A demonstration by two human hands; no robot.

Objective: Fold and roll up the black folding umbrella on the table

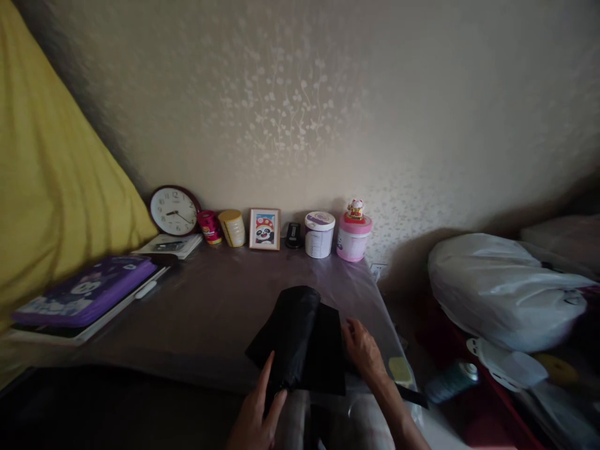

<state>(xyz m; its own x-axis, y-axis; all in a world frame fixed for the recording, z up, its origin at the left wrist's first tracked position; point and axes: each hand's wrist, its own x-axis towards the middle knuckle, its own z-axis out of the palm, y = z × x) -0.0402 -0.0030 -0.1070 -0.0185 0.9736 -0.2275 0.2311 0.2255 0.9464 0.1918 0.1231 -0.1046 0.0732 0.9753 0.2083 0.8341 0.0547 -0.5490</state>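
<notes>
A black folded item (295, 334), like dark fabric with a thick rounded roll and a flat square flap, lies over the table's near edge. My left hand (257, 406) grips its lower end, index finger along the roll and thumb beneath. At the flap's right edge is my right hand (363, 350), its fingers curled against the black material. The fingertips there are partly hidden. A black strap-like piece (412, 397) shows past my right wrist; whether it joins the item I cannot tell.
Along the wall stand a clock (174, 211), a picture frame (264, 229), several tubs and a lucky-cat figurine (356, 211). A purple case (87, 290) lies left. A yellow block (400, 370) sits near the right corner. Beyond are a spray can (454, 380) and a white bag (501, 290).
</notes>
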